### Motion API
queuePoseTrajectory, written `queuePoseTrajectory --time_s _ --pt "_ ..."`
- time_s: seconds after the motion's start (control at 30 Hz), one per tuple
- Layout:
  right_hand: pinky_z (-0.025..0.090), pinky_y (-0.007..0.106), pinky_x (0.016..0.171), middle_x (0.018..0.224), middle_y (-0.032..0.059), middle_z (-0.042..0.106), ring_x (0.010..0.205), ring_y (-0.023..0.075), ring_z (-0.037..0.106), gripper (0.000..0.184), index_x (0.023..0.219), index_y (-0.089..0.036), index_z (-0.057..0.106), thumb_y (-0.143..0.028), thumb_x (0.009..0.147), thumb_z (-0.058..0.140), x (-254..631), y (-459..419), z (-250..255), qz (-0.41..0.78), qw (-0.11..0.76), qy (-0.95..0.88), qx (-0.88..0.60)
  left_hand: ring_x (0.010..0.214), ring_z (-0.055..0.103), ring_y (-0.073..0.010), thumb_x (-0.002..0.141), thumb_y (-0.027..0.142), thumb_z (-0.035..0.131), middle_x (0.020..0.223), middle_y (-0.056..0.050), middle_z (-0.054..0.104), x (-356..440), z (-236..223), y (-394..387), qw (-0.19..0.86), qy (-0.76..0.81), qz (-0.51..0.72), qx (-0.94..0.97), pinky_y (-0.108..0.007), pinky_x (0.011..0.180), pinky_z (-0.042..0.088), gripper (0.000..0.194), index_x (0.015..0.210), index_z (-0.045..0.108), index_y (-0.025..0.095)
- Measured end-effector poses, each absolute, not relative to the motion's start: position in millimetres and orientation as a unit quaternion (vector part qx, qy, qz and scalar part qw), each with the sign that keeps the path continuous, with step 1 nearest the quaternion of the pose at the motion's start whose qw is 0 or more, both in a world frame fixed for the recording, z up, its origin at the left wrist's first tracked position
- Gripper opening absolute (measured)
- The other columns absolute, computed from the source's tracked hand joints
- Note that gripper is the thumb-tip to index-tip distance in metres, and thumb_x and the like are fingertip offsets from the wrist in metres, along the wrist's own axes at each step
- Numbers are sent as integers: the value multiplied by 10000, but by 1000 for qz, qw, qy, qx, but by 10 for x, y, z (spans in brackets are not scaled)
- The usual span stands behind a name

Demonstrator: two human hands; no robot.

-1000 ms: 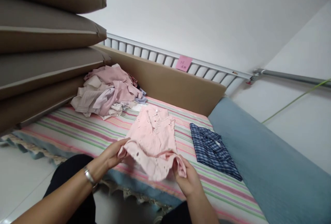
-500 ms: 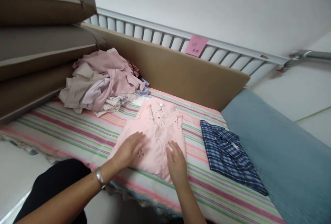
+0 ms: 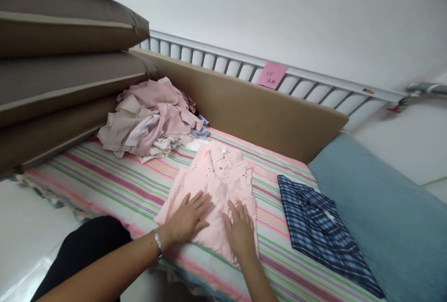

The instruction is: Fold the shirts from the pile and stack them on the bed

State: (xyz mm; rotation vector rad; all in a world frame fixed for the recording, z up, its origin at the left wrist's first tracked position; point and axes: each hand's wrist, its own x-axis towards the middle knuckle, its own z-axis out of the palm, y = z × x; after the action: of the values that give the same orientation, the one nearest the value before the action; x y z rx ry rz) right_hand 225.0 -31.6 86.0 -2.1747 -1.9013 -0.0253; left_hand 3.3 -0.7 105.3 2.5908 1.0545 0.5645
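Pink shirt [image 3: 223, 178] at the middle of my view, laid flat on the striped sheet [image 3: 115, 178], collar and small buttons toward twelve o'clock. My left hand [image 3: 188, 218] is open, palm down, fingers loosely spread on the shirt at about seven o'clock from its centre; nothing gripped. Silver bracelet [image 3: 158, 244] on that wrist. My right hand [image 3: 240, 228], also open, palm down, lies on the cloth at about five o'clock, fingers a little apart, holding nothing. Hands near each other, not touching.

Surroundings, taken from the shirt: blue checked garment [image 3: 321, 227] between three and four o'clock, folded, apart from it. Heap of clothes [image 3: 153, 120], mostly pink and beige, toward ten or eleven, beside stacked brown cushions [image 3: 70, 76]. Brown board [image 3: 258, 111] across twelve to one; pink note [image 3: 273, 75] on the slatted rail [image 3: 208, 62] behind, at one. Pale blue surface [image 3: 377, 195] at three.
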Motion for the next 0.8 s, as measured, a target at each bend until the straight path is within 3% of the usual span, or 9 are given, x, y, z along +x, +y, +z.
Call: queuePoseTrajectory --time_s 0.1,0.2,0.3,0.43,0.53,0.63,0.7,0.8 --pt "241 465 1093 1481 152 309 1385 290 223 595 1351 -153 443 -487 879 305 2400 -399 813 -19 197 -628 -753 1360 307 -250 902 376 428 1463 -105 370 -273 971 -52 153 451 350 807 -497 1101 268 502 1382 376 240" --pt "270 465 1084 1401 221 409 1339 315 316 690 1288 -33 487 -518 829 314 2599 -471 734 41 271 -599 -752 1205 497 -261 835 342 484 1288 -156 542 -608 887 -18 216 583 467 629 -447 1018 386 465 1259 501 151" --pt "329 440 1050 1335 213 490 1266 308 424 702 1258 -30 505 -524 779 365 2764 -425 795 100 355 -548 -751 936 633 -234 757 325 553 1132 -150 628 -766 940 178 333 655 430 525 -352 823 491 477 1189 546 121" --pt "439 357 920 1225 174 594 1086 260 583 625 1230 -79 535 -468 765 384 2875 -224 1041 167 398 -439 -788 736 638 -200 723 353 602 970 -128 678 -660 1147 616 356 683 367 521 -268 622 448 457 1113 587 114" --pt "467 333 833 1103 169 658 976 246 628 575 1169 -80 581 -443 760 406 2903 -60 1132 162 394 -421 -801 695 618 -225 657 349 660 715 -94 666 -489 1235 909 345 689 338 540 -262 589 383 304 859 648 123" --pt "459 351 790 954 126 702 877 256 636 441 984 -145 674 -450 717 500 2902 77 1135 153 379 -421 -810 693 604 -246 610 281 668 519 -62 573 -359 1249 1066 338 679 316 570 -265 592 336 159 545 574 171" --pt "449 358 773 866 101 708 832 254 627 332 825 -183 698 -442 704 529 2901 134 1139 149 374 -426 -810 689 590 -234 627 275 638 494 -46 541 -312 1251 1087 339 662 322 587 -259 585 322 197 491 528 184" --pt "446 342 742 784 89 700 782 231 612 319 725 -191 691 -437 740 488 2946 154 1168 164 384 -440 -795 643 562 -184 710 382 565 565 -20 568 -288 1271 1055 355 627 350 599 -238 561 339 224 603 568 185"
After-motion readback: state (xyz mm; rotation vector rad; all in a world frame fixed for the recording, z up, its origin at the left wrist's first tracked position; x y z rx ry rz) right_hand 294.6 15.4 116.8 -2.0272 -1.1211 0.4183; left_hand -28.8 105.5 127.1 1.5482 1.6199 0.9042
